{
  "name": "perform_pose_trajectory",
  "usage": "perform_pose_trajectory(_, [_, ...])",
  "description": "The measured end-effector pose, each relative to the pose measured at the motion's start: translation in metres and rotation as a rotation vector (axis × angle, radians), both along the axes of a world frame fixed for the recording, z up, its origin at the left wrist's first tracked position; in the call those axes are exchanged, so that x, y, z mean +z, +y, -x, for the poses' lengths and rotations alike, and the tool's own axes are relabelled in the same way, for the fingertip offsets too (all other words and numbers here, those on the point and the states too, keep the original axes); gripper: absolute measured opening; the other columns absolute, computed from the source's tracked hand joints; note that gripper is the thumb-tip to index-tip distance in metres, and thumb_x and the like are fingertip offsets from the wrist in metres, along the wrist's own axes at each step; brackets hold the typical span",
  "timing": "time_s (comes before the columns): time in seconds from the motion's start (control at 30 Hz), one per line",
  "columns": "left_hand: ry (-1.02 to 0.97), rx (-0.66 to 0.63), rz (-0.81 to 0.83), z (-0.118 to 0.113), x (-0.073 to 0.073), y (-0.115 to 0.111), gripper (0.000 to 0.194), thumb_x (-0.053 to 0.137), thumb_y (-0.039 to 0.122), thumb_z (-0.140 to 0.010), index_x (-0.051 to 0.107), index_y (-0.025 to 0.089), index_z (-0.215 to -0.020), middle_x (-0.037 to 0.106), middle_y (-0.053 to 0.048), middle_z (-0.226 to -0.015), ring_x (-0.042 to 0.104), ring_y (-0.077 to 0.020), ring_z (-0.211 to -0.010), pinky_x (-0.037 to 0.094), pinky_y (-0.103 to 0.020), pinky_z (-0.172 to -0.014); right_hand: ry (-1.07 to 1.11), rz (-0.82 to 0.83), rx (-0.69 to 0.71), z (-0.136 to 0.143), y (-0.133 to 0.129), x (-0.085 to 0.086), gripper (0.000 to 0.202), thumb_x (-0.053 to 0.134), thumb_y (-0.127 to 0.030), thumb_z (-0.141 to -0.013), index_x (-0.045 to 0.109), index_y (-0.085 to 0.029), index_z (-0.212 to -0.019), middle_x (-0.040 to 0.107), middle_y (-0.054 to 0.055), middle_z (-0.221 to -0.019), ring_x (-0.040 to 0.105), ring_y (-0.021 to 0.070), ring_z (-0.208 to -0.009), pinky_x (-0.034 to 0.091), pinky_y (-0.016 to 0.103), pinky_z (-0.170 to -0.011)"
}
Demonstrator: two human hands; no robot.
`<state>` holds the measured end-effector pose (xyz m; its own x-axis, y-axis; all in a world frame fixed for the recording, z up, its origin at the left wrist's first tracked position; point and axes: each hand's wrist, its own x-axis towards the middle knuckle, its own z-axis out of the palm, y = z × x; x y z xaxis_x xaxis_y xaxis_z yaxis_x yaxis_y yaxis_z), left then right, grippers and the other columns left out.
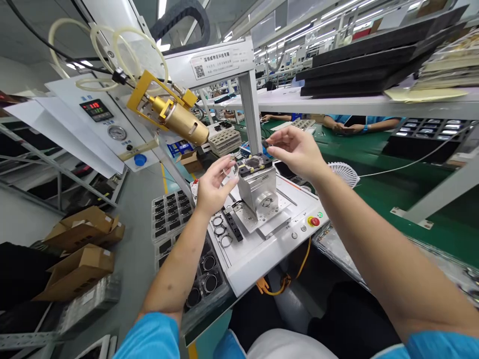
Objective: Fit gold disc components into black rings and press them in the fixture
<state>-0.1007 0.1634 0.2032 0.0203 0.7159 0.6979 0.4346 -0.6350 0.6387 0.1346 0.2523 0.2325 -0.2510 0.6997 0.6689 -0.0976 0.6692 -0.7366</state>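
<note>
My left hand point(216, 185) pinches a thin round ring point(235, 170) between thumb and fingers, just left of the metal fixture point(258, 192). My right hand point(295, 150) is raised to the right of the fixture, its thumb and fingers closed on a small dark part point(265, 143). On top of the fixture sits a black holder point(255, 164) with yellowish clips. Several rings point(220, 230) lie on the white machine base beside a black strip point(233, 227).
A gold dispensing head point(185, 122) hangs above left. Trays point(170, 215) of round parts stand left of the base. A red button point(315, 221) is at the front right, with a white fan point(342, 174) behind. Other people's hands point(346, 128) show across the green bench.
</note>
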Motion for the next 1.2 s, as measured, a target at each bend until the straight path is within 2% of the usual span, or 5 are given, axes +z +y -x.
perform_pose_trajectory(0.17, [0.280, 0.121, 0.154, -0.026, 0.023, 0.042, 0.048, 0.064, 0.032, -0.092, 0.062, 0.016, -0.137, 0.051, -0.016, -0.156, 0.053, -0.0315, -0.141, 0.047, -0.048, -0.116, 0.104, 0.192, -0.025, -0.033, -0.048, -0.033, 0.032, 0.082, -0.041, -0.076, 0.064, -0.022, -0.093, 0.073, 0.006, -0.099, 0.070, 0.0239, -0.095, 0.057, 0.040, -0.089])
perform_pose_trajectory(0.37, [0.595, 0.366, 0.100, -0.035, 0.029, 0.031, 0.029, 0.056, 0.035, -0.096, 0.080, 0.020, -0.102, 0.074, -0.010, -0.126, 0.061, -0.0316, -0.129, 0.044, -0.053, -0.115, 0.109, 0.551, -0.136, -0.083, -0.100, -0.111, 0.041, 0.087, -0.053, -0.070, 0.069, -0.021, -0.090, 0.074, 0.008, -0.095, 0.068, 0.0239, -0.087, 0.057, 0.034, -0.076])
perform_pose_trajectory(0.6, [0.625, 0.090, 0.101, -0.022, 0.042, 0.038, 0.029, 0.066, 0.044, -0.090, 0.080, 0.019, -0.096, 0.075, -0.012, -0.127, 0.070, -0.0294, -0.118, 0.052, -0.044, -0.106, 0.066, 0.836, -0.243, -0.114, -0.135, -0.188, 0.054, 0.090, -0.064, -0.057, 0.072, -0.020, -0.084, 0.074, 0.009, -0.089, 0.067, 0.0271, -0.087, 0.056, 0.037, -0.080])
perform_pose_trajectory(0.87, [0.584, -0.163, 0.085, 0.011, 0.047, 0.064, 0.044, 0.073, 0.059, -0.080, 0.079, 0.020, -0.100, 0.077, -0.014, -0.121, 0.071, -0.0301, -0.118, 0.054, -0.043, -0.104, 0.059, 0.947, -0.326, -0.134, -0.149, -0.221, 0.058, 0.092, -0.065, -0.049, 0.071, -0.019, -0.079, 0.072, 0.007, -0.080, 0.068, 0.0249, -0.077, 0.058, 0.036, -0.073])
perform_pose_trajectory(1.2, [0.687, 0.240, 0.173, -0.038, 0.067, 0.043, 0.025, 0.067, 0.038, -0.085, 0.080, 0.019, -0.077, 0.079, -0.005, -0.073, 0.070, -0.0213, -0.070, 0.053, -0.033, -0.071, 0.120, 1.036, -0.300, -0.134, -0.153, -0.240, 0.061, 0.094, -0.065, -0.046, 0.071, -0.018, -0.078, 0.071, 0.007, -0.077, 0.073, 0.0286, -0.078, 0.063, 0.036, -0.067])
